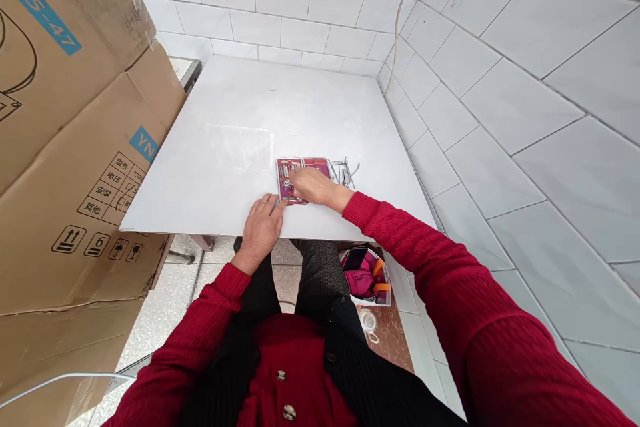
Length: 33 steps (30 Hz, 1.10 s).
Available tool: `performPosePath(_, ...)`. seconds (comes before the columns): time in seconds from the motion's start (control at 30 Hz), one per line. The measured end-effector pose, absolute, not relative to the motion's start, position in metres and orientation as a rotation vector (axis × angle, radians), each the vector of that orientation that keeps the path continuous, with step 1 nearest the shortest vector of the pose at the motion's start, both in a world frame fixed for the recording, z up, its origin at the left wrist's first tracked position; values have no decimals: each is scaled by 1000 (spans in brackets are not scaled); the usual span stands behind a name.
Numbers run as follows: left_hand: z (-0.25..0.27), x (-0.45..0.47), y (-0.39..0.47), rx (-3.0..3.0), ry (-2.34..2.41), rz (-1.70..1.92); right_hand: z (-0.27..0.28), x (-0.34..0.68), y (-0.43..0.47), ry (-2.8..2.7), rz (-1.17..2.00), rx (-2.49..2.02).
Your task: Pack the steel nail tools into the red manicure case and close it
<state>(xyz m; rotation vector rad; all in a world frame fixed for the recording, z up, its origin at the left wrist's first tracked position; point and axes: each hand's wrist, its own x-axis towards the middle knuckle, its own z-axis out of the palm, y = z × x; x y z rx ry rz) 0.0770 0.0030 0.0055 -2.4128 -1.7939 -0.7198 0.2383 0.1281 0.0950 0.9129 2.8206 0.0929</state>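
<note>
An open manicure case (pixel 316 163) with a red-purple lining lies near the front edge of the white table (pixel 320 110). Several small metal tools sit in its left half. My right hand (pixel 314 185) reaches over the case, its fingers pinched together above the left half. What is between those fingertips is too small and too hidden to name. My left hand (pixel 263 223) rests on the table edge with fingers stretched out, the thumb against the lower left corner of the case. Loose metal manicure tools (pixel 345 173) lie in a small heap right of the case.
Large cardboard boxes (pixel 75 180) stand along the left side of the table. White tiled walls (pixel 525 93) close in the back and right. Below the table's right front, a bin (pixel 384 297) holds pink and orange items. A cable (pixel 399 20) runs down the back corner.
</note>
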Motion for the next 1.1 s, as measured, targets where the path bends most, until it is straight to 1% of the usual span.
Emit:
performPosePath(0.2, 4, 77, 5, -2413, -1795, -757, 93, 269, 119, 2705, 149, 920)
performPosePath(0.33, 4, 77, 5, -2406, -1799, -772, 96, 266, 119, 2730, 183, 833)
performPosePath(0.5, 5, 77, 5, -2409, -1804, -757, 98, 255, 120, 2767, 156, 744)
performPosePath(0.8, 5, 77, 4, -2408, -1798, -746, 98, 260, 126, 2759, 92, 848)
performPosePath(1.1, 7, 78, 4, -2413, -1804, -765, 101, 263, 113, 2769, 78, 953)
